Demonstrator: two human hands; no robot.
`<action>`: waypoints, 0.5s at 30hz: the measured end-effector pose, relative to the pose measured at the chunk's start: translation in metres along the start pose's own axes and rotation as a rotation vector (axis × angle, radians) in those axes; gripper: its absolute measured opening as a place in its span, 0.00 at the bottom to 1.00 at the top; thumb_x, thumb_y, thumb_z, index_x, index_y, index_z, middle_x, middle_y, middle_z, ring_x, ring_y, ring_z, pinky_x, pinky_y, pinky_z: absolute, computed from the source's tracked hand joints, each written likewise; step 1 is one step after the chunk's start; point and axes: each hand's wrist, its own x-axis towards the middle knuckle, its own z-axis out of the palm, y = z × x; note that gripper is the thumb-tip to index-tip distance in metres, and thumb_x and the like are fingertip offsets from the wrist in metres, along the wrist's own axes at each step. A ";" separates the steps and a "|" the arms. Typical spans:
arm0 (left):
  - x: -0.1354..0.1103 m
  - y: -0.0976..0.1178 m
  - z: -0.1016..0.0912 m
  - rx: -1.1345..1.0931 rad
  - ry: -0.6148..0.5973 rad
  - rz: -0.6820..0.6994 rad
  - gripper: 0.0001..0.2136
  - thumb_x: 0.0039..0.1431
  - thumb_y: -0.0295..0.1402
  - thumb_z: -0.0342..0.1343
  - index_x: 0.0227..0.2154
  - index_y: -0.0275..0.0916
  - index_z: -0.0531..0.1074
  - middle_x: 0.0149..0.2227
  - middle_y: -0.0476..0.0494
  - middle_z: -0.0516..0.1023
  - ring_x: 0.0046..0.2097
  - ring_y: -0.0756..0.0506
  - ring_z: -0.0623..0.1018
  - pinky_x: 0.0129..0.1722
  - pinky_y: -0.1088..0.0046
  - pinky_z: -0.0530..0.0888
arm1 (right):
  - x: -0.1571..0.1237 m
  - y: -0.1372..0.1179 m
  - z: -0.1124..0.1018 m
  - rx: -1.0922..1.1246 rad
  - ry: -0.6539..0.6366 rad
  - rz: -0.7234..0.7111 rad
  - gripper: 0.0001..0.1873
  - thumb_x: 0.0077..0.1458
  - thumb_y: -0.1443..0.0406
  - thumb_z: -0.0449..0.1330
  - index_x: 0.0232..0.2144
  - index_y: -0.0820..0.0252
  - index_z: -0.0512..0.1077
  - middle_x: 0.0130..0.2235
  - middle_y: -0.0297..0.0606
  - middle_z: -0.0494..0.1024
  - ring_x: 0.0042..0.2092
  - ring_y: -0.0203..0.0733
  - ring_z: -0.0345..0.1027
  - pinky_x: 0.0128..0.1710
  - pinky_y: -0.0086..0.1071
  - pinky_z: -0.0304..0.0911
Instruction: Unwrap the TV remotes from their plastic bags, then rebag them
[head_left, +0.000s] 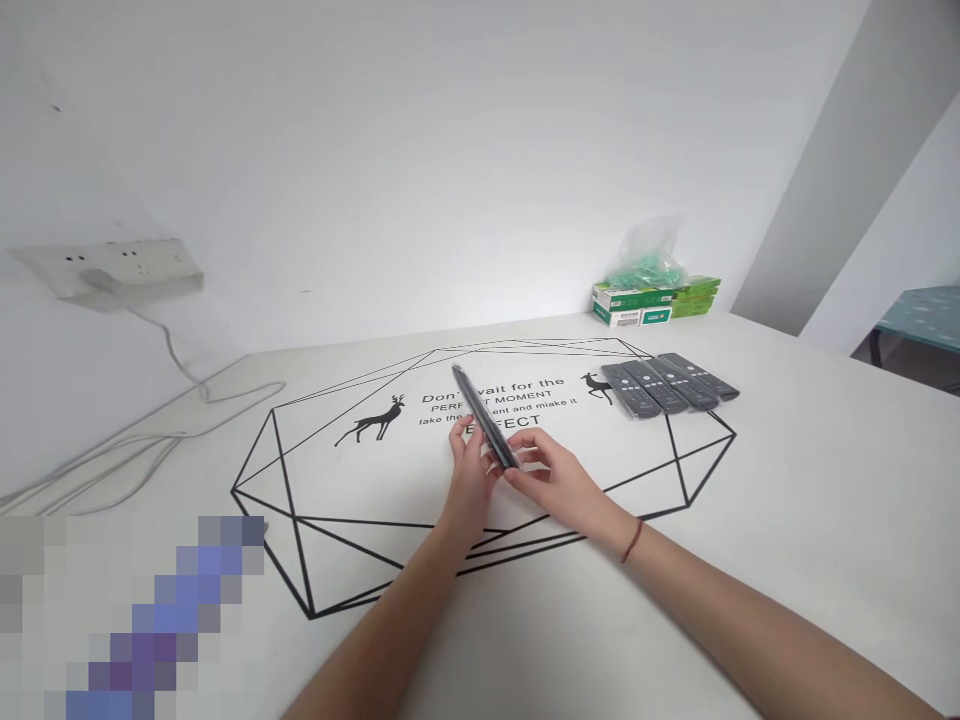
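Note:
A dark remote control (484, 415) in what looks like a clear plastic sleeve is held edge-on above the middle of the table, tilted with its far end up and to the left. My left hand (470, 475) grips its near part from the left side. Around the lower end, the fingers and thumb of my right hand (551, 475) are closed on it too. To the right lie several black remotes (667, 385) in clear sleeves, side by side in a slanted row, buttons facing up.
The white table (810, 480) bears printed black lines, deer and lettering. Green and white boxes (634, 303) with a clear plastic bag (649, 255) on top stand against the wall. A cable (176, 350) runs from the wall socket (127, 265) across the left side. The lower left corner is pixelated.

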 end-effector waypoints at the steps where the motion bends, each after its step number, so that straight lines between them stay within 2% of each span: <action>1: 0.001 0.000 -0.001 -0.013 0.012 0.001 0.21 0.56 0.47 0.54 0.51 0.52 0.57 0.35 0.50 0.73 0.35 0.49 0.75 0.32 0.74 0.71 | 0.000 -0.001 0.000 0.054 -0.012 0.021 0.13 0.50 0.66 0.60 0.40 0.56 0.66 0.44 0.37 0.72 0.43 0.39 0.68 0.44 0.36 0.65; 3: 0.003 0.000 -0.002 -0.024 -0.016 0.001 0.21 0.54 0.46 0.56 0.49 0.47 0.61 0.33 0.50 0.72 0.34 0.49 0.74 0.32 0.75 0.70 | 0.000 -0.001 0.000 0.164 -0.041 0.066 0.15 0.48 0.64 0.62 0.40 0.56 0.67 0.44 0.37 0.72 0.40 0.38 0.69 0.43 0.37 0.65; 5: 0.003 0.000 -0.003 -0.021 -0.052 0.008 0.17 0.53 0.47 0.57 0.39 0.40 0.67 0.29 0.49 0.70 0.32 0.50 0.72 0.31 0.75 0.69 | 0.001 0.001 0.000 0.291 -0.065 0.124 0.16 0.48 0.61 0.63 0.40 0.56 0.67 0.41 0.36 0.72 0.38 0.38 0.69 0.40 0.36 0.66; 7: 0.002 0.001 -0.003 -0.026 -0.057 0.017 0.16 0.52 0.47 0.57 0.33 0.38 0.69 0.29 0.49 0.70 0.31 0.51 0.71 0.31 0.76 0.69 | 0.002 0.003 0.001 0.442 -0.074 0.197 0.14 0.49 0.57 0.62 0.38 0.57 0.69 0.38 0.36 0.72 0.38 0.39 0.69 0.37 0.36 0.67; 10: -0.002 0.004 0.000 -0.050 -0.062 0.033 0.16 0.52 0.47 0.58 0.36 0.39 0.70 0.34 0.47 0.72 0.35 0.49 0.73 0.36 0.74 0.71 | 0.004 0.007 0.001 0.611 -0.070 0.300 0.14 0.50 0.55 0.60 0.34 0.58 0.70 0.36 0.36 0.73 0.36 0.39 0.69 0.35 0.35 0.68; 15: -0.009 0.007 0.006 -0.038 -0.112 0.024 0.18 0.54 0.46 0.57 0.44 0.43 0.70 0.42 0.45 0.74 0.40 0.47 0.75 0.39 0.72 0.72 | 0.006 0.012 -0.002 0.557 -0.069 0.306 0.11 0.46 0.61 0.63 0.33 0.59 0.70 0.29 0.32 0.73 0.30 0.34 0.68 0.35 0.33 0.67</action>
